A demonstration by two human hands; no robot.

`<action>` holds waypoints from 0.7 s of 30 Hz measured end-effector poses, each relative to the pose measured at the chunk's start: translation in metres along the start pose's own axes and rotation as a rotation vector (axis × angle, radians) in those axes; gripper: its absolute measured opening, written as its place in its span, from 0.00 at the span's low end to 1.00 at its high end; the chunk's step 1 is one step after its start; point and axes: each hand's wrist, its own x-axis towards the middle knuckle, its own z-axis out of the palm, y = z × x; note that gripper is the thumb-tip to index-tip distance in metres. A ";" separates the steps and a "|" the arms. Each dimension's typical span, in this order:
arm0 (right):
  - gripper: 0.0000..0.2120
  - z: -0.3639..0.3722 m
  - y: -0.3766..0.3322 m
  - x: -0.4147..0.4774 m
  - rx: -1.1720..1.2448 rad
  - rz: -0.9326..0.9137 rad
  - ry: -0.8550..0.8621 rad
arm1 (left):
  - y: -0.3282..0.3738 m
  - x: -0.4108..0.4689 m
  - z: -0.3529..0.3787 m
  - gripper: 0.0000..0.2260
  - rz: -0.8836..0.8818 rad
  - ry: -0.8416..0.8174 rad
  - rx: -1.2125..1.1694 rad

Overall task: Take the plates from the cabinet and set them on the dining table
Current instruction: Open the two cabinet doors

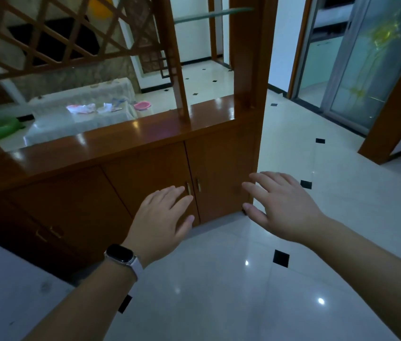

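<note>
Head view: cabinet [219,166] beyond left hand [162,219], right hand [285,206].

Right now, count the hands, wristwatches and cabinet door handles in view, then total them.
hands: 2, left hand and right hand
wristwatch: 1
cabinet door handles: 4, one pair mid-cabinet, one dim pair lower left
total: 7

Left hand [162,217] before cabinet [71,198] door handles [189,189]; right hand [283,205] to right, near cabinet corner; cloth-covered furniture [71,124] far behind.
</note>
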 end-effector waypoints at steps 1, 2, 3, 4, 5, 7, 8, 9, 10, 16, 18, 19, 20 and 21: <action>0.25 0.002 0.007 0.006 0.010 -0.006 0.001 | 0.002 0.009 0.002 0.22 0.003 0.004 0.004; 0.25 0.004 0.012 0.011 0.026 -0.014 0.004 | 0.003 0.017 0.002 0.21 0.000 0.010 0.011; 0.25 0.006 0.017 0.018 0.039 -0.023 0.007 | 0.003 0.025 0.003 0.21 -0.007 0.019 0.018; 0.25 0.008 0.021 0.025 0.043 -0.030 0.010 | 0.002 0.033 0.004 0.21 -0.013 0.026 0.026; 0.25 0.009 0.024 0.032 0.041 -0.034 0.014 | 0.000 0.041 0.006 0.21 -0.014 0.027 0.033; 0.26 0.012 0.031 0.048 0.048 -0.030 0.016 | -0.008 0.057 0.010 0.21 -0.008 0.021 0.030; 0.26 0.015 0.035 0.056 0.055 -0.026 0.013 | -0.012 0.065 0.013 0.21 -0.006 0.017 0.022; 0.26 0.019 0.039 0.064 0.062 -0.021 0.008 | -0.016 0.072 0.017 0.20 -0.007 0.014 0.014; 0.26 0.024 0.041 0.072 0.070 -0.018 0.001 | -0.021 0.078 0.022 0.20 -0.009 0.014 0.008; 0.26 0.063 0.051 0.124 0.077 -0.021 -0.056 | -0.055 0.127 0.068 0.20 -0.013 -0.019 -0.029; 0.25 0.077 0.057 0.146 0.069 -0.009 -0.087 | -0.070 0.149 0.087 0.20 -0.003 -0.023 -0.044; 0.25 0.084 0.060 0.158 0.068 0.001 -0.100 | -0.078 0.160 0.096 0.20 0.002 -0.016 -0.064; 0.25 0.090 0.062 0.170 0.066 0.011 -0.114 | -0.087 0.170 0.105 0.20 0.005 -0.011 -0.087; 0.25 0.096 0.063 0.183 0.060 0.020 -0.128 | -0.098 0.181 0.114 0.20 0.005 -0.014 -0.107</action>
